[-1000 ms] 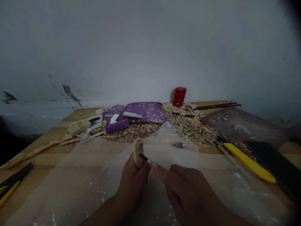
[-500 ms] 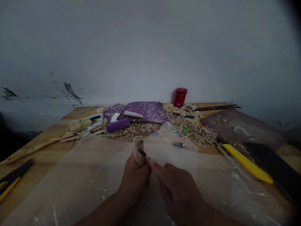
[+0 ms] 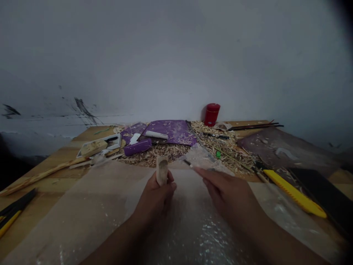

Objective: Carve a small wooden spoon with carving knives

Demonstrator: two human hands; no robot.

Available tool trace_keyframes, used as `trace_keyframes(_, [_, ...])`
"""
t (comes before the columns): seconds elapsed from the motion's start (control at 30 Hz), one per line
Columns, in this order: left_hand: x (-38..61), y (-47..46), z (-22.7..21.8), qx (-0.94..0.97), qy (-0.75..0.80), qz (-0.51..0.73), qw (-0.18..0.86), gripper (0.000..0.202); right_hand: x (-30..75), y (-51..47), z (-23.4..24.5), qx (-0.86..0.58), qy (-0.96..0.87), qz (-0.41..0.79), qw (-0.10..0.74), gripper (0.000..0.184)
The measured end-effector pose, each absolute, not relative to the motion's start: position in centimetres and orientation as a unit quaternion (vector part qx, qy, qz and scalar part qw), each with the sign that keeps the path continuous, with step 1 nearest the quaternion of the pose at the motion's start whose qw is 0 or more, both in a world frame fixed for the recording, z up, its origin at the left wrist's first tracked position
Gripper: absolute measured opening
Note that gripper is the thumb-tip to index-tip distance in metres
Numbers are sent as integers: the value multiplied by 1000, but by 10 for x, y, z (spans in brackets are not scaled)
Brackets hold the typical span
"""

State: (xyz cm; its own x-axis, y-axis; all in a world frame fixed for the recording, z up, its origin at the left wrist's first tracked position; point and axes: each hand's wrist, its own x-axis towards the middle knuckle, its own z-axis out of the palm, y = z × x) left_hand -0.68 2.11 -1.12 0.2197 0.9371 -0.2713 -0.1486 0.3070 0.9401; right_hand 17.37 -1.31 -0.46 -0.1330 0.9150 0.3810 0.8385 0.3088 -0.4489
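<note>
My left hand (image 3: 158,195) is closed round a pale wooden piece (image 3: 161,171), held upright with a hollow carved near its top. My right hand (image 3: 228,187) grips a small carving knife (image 3: 187,162), its dark tip pointing up and left, apart from the wood. Its handle is mostly hidden in the fingers. Beneath both hands a clear plastic sheet (image 3: 91,206) covers the table. Wood shavings (image 3: 171,151) are heaped just beyond the wooden piece.
A yellow-handled tool (image 3: 295,193) and a dark flat slab (image 3: 320,191) lie at the right. Black-and-yellow scissors or pliers (image 3: 15,213) lie at the left edge. A purple sheet (image 3: 176,130) and a red canister (image 3: 212,115) are near the wall, and a long stick (image 3: 46,175) lies left.
My right hand has moved right and slightly up, taking the knife out of the hollow. My left hand still holds the wooden piece, now a little more upright.
</note>
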Motion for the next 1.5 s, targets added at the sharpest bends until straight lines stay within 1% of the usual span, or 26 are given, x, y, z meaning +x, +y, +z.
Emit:
trace_keyframes(0.07, [-9,26,-13,448,487,418,622,15,177,-12,-7,-619,-752,-38,221,41])
trace_keyframes(0.1, [-10,28,-13,457,496,419,607,17,176,-13,-8,-615,-759,-51,206,41])
trace_keyframes(0.13, [-11,29,-14,463,503,416,599,20,173,-15,-7,-598,-772,-35,212,41])
trace_keyframes(0.2, [-12,31,-14,473,500,405,602,22,166,-22,-4,-540,-799,29,262,41])
trace_keyframes(0.23, [-13,31,-15,479,492,402,606,21,163,-26,-2,-521,-804,57,281,41])
trace_keyframes(0.3, [-14,30,-16,489,472,404,613,18,157,-33,2,-504,-808,78,295,42])
trace_keyframes(0.4, [-14,26,-18,492,467,408,611,15,154,-37,4,-500,-810,76,297,42])
trace_keyframes(0.67, [-14,21,-15,491,463,400,620,20,158,-40,12,-486,-825,82,276,42])
trace_keyframes(0.73, [-13,20,-14,497,460,389,625,21,157,-42,14,-481,-833,65,265,43])
trace_keyframes(0.87, [-7,13,-13,470,467,399,635,18,151,-45,11,-463,-846,-46,259,42])
trace_keyframes(0.93, [-4,9,-13,440,478,409,641,18,147,-46,6,-453,-848,-84,261,42])
trace_keyframes(1.1, [0,5,-12,393,488,419,657,20,138,-45,-4,-457,-842,-109,263,42])
trace_keyframes(1.2, [0,5,-12,399,485,429,649,21,134,-44,-8,-453,-830,-80,315,38])
trace_keyframes(1.3, [-2,5,-10,404,473,438,649,21,128,-44,-9,-443,-805,-3,395,37])
trace_keyframes(1.37, [-4,5,-7,399,461,442,658,21,124,-44,-8,-439,-783,72,435,36])
trace_keyframes(1.5, [-8,8,-2,372,443,440,687,24,125,-41,2,-440,-706,265,488,33])
